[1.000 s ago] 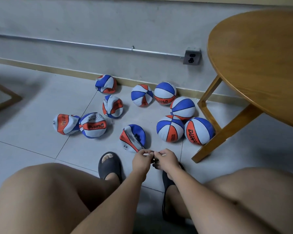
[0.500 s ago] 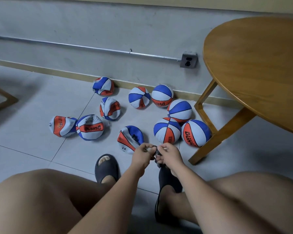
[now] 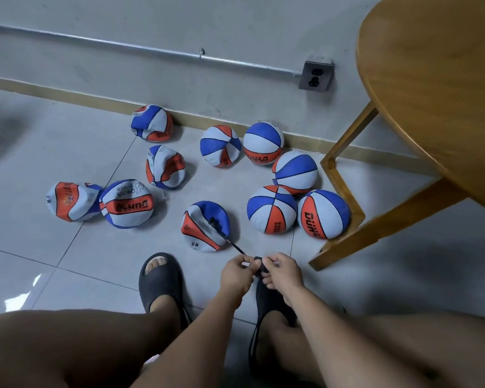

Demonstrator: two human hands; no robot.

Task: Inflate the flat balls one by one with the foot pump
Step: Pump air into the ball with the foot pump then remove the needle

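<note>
Ten blue, white and orange balls (image 3: 263,143) lie on the tiled floor (image 3: 67,261) toward its wall edge. Five sit crumpled on the left, four round ones crowd the table leg (image 3: 347,135), and one dented ball lies between. The nearest flat ball (image 3: 199,233) lies just ahead of both hands, and a thin black hose (image 3: 230,242) runs from its top to them. The left hand (image 3: 235,271) and right hand (image 3: 284,271) together pinch one small black fitting (image 3: 259,266). Two dark slippers (image 3: 160,278) flank them, and bare floor opens leftward.
</note>
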